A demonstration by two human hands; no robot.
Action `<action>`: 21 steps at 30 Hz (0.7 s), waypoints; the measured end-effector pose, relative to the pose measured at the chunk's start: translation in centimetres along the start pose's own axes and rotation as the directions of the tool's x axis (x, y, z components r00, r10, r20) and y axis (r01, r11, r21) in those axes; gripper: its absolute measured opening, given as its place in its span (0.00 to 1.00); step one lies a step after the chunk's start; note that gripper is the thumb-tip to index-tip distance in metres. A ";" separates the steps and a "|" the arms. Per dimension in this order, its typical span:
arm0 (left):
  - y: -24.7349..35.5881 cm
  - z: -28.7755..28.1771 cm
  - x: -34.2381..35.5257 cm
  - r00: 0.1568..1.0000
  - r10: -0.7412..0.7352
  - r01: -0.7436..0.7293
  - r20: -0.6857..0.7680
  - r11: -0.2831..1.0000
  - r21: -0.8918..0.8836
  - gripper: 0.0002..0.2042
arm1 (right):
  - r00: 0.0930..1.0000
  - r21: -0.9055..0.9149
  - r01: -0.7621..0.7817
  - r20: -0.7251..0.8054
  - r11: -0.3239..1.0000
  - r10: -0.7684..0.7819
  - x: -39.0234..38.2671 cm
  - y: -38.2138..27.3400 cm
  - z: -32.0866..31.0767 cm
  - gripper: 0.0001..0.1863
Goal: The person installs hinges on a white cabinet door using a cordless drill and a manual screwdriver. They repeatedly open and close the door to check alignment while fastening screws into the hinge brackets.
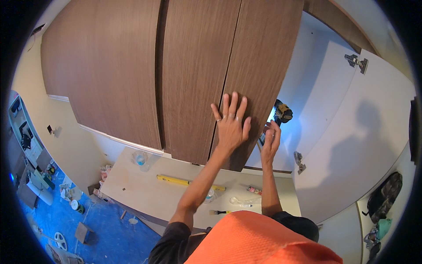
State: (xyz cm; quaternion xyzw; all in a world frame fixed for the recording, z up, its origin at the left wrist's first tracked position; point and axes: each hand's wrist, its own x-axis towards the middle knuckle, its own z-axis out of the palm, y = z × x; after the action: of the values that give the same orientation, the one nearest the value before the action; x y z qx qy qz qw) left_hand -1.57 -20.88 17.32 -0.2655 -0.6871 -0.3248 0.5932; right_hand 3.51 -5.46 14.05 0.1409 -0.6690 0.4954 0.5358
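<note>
While the left hand (231, 130) is resting flat on the narrow brown door (266, 53), its grip is spanning the straight vertical seam (227, 72) beside the neighbouring brown panel (198, 57), with the fingers spread apart. Both faces are showing a fine, linear wood grain. The narrow brown door is hanging upright above the pale, smooth worktop (145, 193), next to the lit white compartment (314, 53). The right hand (269, 147) is extending upward just beside the door's lower right edge, its fingers bending; the view is not showing whether its grip is apart or clamped on something. Inside the compartment, a yellow-and-black power drill (284, 113) is sitting near these fingers. Two metal hinges (363, 66) are showing along the smooth white door (351, 132) at the right, which is carrying a soft-edged shadow. On the worktop, a bar-shaped yellow level (173, 180), a flat paintbrush (219, 212) and a rounded clear plastic container (140, 158) are lying apart.
</note>
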 end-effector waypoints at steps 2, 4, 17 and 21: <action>0.0 0.1 1.5 0.999 0.000 -0.004 0.047 0.996 0.087 0.36 | 0.999 0.006 -0.034 -0.012 0.999 0.035 -0.1 -0.1 -0.2 0.21; 0.1 0.0 1.8 0.998 0.062 -0.061 -0.016 0.996 0.070 0.39 | 0.997 0.041 -0.069 -0.031 0.997 0.071 -0.1 -0.4 -0.3 0.21; 0.3 -1.1 1.4 0.997 0.023 -0.020 0.078 0.999 -0.046 0.37 | 0.984 0.020 -0.153 0.100 0.988 0.151 -0.6 -1.4 1.7 0.26; 0.5 -4.1 3.1 0.990 0.059 -0.036 0.126 0.984 -0.173 0.30 | 0.974 -0.040 -0.153 0.165 0.987 0.158 -1.0 -1.8 1.5 0.29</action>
State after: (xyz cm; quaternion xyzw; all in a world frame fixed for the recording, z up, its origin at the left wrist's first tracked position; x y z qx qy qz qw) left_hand 1.01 -23.73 20.79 -0.3523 -0.6876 -0.3502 0.5296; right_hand 4.33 -7.89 14.19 0.1218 -0.7273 0.5131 0.4393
